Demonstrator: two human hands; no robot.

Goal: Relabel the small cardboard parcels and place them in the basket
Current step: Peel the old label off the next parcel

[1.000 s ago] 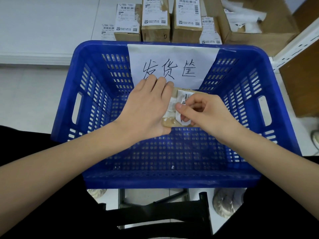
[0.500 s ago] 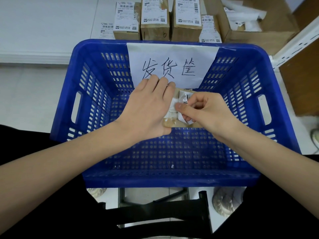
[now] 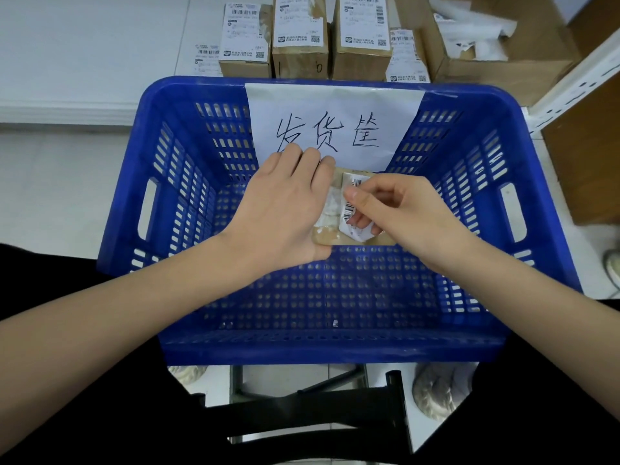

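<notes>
The small cardboard parcel is over the middle of the blue basket, just below its paper sign. The left hand still grips the parcel's left side. The right hand pinches the old white label, which is now peeled further off than half a second ago, showing more barcode. Beyond the basket, four labelled boxes stay in place.

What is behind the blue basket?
Behind the blue basket: labelled cardboard parcels and an open box holding white scraps. The basket rim hides their bases.
</notes>
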